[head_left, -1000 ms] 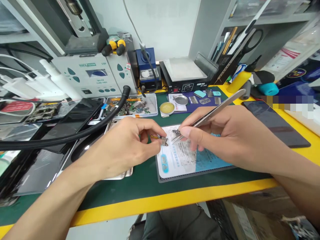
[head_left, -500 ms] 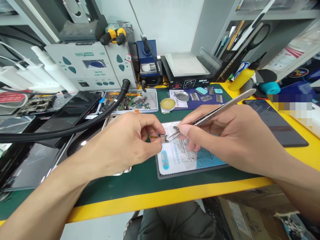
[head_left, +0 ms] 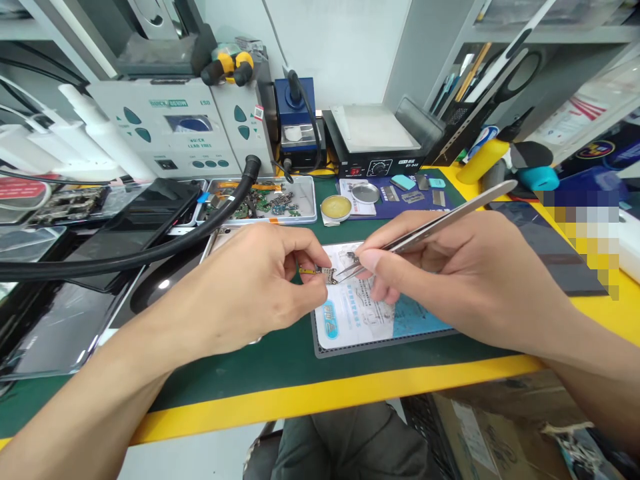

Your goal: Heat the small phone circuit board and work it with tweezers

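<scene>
Between the thumb and fingers of my left hand (head_left: 265, 280) is a small circuit board (head_left: 327, 275) with metal contacts and a yellow strip at its left end. Part of the board is covered by my fingertips. My right hand (head_left: 445, 273) is closed around metal tweezers (head_left: 435, 227), held at a slant with the tips pointing left and down. Those tips are at the board's right edge; whether they touch it I cannot tell. Beneath both hands lies a white and blue printed work mat (head_left: 360, 327).
Behind the hands stand a grey soldering station (head_left: 185, 133), a hot plate (head_left: 375, 133) and a clear box of small boards (head_left: 300, 200). A tin of yellow paste (head_left: 336, 208) sits nearby. A thick black hose (head_left: 150, 257) crosses the left side; a dark tablet (head_left: 540, 247) lies at right.
Hands, board and tweezers keep almost the same position. The whole view has shifted very slightly.
</scene>
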The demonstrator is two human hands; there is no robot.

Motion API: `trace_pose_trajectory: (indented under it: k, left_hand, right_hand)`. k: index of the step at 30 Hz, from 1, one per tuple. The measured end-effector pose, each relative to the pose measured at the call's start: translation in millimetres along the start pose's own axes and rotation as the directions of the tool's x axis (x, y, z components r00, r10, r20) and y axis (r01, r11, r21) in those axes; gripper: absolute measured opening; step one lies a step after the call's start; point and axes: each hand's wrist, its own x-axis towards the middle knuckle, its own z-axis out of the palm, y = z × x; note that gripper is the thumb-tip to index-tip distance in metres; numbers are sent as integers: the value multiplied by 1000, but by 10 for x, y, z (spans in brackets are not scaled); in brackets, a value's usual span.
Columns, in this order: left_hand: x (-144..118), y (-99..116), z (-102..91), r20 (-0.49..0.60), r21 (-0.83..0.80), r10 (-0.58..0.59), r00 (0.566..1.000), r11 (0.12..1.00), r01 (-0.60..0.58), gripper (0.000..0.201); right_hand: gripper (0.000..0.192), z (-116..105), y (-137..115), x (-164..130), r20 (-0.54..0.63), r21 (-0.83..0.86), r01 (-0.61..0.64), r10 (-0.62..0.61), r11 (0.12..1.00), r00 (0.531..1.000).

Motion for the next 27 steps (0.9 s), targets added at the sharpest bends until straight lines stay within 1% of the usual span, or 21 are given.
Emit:
trace_pose_trajectory:
  k: [5,12,18,22,27]
  left_hand:
    - [-3,29,-14,-31,34,-4,1000,999,5,17]
    - [1,51,-13,-40,52,-6,999,999,8,18]
    - [-8,50,-19,-34,46,5,999,999,-3,18]
    - [-9,49,-25,-44,32,24,999,999,-22,17]
    - [-11,45,-9,-45,16,33,998,999,-32,16]
  right_hand:
    - [16,10,-10,-1,-1,11,-46,46,999,999]
    - [14,11,-21,-2,4,28,-67,67,997,998]
    - [12,18,-10,-3,8,41,-63,63,997,998]
    - [12,12,-14,-11,0,16,-60,60,998,998]
    - [12,3,-24,-9,-10,-38,-28,27,999,1000]
